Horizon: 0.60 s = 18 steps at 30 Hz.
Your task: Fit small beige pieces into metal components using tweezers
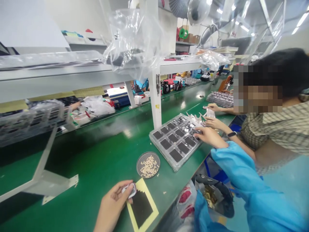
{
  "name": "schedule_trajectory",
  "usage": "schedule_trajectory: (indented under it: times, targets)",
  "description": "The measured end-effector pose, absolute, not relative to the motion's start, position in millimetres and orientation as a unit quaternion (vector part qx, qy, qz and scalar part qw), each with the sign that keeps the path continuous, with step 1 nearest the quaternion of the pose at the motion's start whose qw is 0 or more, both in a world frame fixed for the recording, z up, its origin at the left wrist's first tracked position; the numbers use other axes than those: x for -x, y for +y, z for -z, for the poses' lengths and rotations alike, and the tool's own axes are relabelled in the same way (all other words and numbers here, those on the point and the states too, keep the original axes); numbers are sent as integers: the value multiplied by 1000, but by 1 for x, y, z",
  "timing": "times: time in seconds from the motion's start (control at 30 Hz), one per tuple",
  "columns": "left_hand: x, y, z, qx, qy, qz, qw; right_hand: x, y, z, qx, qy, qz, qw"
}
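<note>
My left hand (pixel 113 201) is closed around a small white-rimmed part with a grey face (pixel 130 190), thumb on top. Just beside it, on the green bench, lies a yellow-bordered sheet with a dark middle (pixel 142 206). My right hand (pixel 210 136), in a blue sleeve, reaches over the right side of a clear plastic tray (pixel 175 167). Its thumb and fingers come together at one compartment; whatever is between them is too small to make out. Flat dark pieces (pixel 175 155) sit in the tray's compartments. Between my hands stands a round dish (pixel 138 165) of small pale bits (pixel 149 166).
A co-worker (pixel 270 135) sits at the right, both hands near a pile of pale strips (pixel 196 119). A white shelf post (pixel 155 103) rises behind the tray. A metal bracket (pixel 55 183) stands at left. Below the bench edge is a dark bin (pixel 227 206).
</note>
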<state>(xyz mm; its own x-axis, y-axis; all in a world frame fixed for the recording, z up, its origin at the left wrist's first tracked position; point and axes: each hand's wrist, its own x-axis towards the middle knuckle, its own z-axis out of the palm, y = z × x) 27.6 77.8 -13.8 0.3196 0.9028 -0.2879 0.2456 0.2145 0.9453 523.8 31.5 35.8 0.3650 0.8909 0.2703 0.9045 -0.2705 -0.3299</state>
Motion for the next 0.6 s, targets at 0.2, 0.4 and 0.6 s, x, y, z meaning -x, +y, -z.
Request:
schedule_trajectory:
  times: [0.2, 0.4, 0.6]
  targets:
    - [-27, 76, 14, -537, 510, -296, 603, -528, 32, -48, 774, -609, -7, 173]
    - [-34, 63, 1, -558, 489, -257, 619, -523, 19, -48, 777, -606, -2, 172]
    - [-40, 54, -2, -549, 482, -251, 635, -442, 13, -69, 713, -611, -11, 344]
